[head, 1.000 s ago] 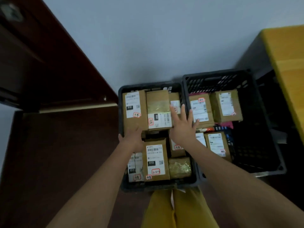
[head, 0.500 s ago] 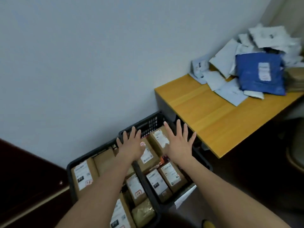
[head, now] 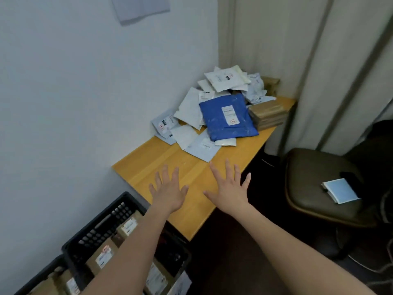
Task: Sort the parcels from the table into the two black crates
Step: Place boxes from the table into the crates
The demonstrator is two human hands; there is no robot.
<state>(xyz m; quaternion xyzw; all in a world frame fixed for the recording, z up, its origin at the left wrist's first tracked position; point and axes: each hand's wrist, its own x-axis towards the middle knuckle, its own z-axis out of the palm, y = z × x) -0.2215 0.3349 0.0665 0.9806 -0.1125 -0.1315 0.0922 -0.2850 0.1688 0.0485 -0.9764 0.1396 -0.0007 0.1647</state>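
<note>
My left hand [head: 169, 189] and my right hand [head: 229, 187] hover with spread fingers over the near bare part of the yellow wooden table [head: 148, 165], holding nothing. At the table's far end lies a heap of parcels: a blue mailer bag [head: 228, 118] on top, several white and grey bags [head: 191, 109] around it, and stacked brown boxes [head: 268, 113] at the right. Two black crates stand on the floor at lower left: the nearer-to-table crate [head: 100, 228] holds brown labelled boxes [head: 104, 256]; only a corner of the other crate [head: 44, 271] shows.
A white wall runs along the left, with a paper sheet [head: 140, 7] pinned high up. Beige curtains [head: 319, 60] hang behind the table. A dark padded chair [head: 314, 188] with a light blue booklet [head: 340, 190] stands right of the table.
My view swung up and right from the crates to the table. Both hands left the boxes in the crates and now hover empty over the tabletop.
</note>
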